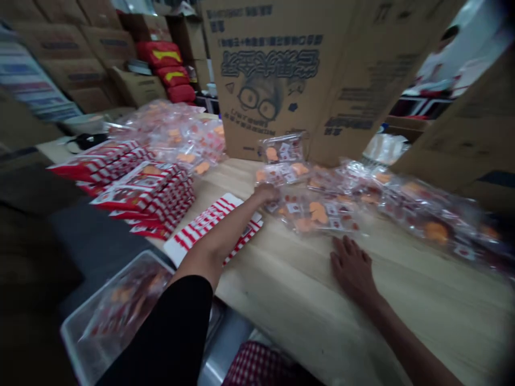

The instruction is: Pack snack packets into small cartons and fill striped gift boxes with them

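My left hand (266,193) reaches over the table to the left edge of a clear plastic packet (317,213). Its fingers look curled on the plastic, though blur softens their outline. Orange pieces and small printed sachets show through the packet. Under my left forearm lies a flat red-and-white striped carton (209,217), partly covered by the arm. My right hand (354,268) rests palm down on the bare wood just in front of the packet, fingers stretched out and holding nothing.
Stacked red-and-white striped packages (148,193) stand at the left, with a heap of clear packets (173,128) behind. More clear packets (422,209) line the right. A tall cardboard box (277,69) blocks the back. Below the table edge sits a white bin (72,327) containing packets.
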